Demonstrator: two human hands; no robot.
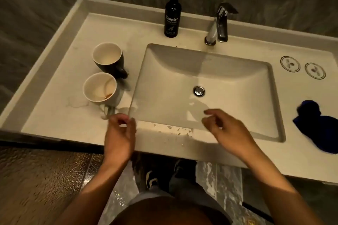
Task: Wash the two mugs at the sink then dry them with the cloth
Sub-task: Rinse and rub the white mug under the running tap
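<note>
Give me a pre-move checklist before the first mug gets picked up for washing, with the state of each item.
1. Both hands free: ok. The left hand and right hand hold nothing.
2. Mugs within reach: ok. The dark mug and the white mug stand upright on the counter left of the basin.
3. Mugs need washing: ok. Brown residue shows inside the white mug.
4. Sink basin free of objects: ok.
5. Water running from the faucet: cannot tell.
6. Drying cloth at hand: ok. The blue cloth lies on the counter right of the basin.
</note>
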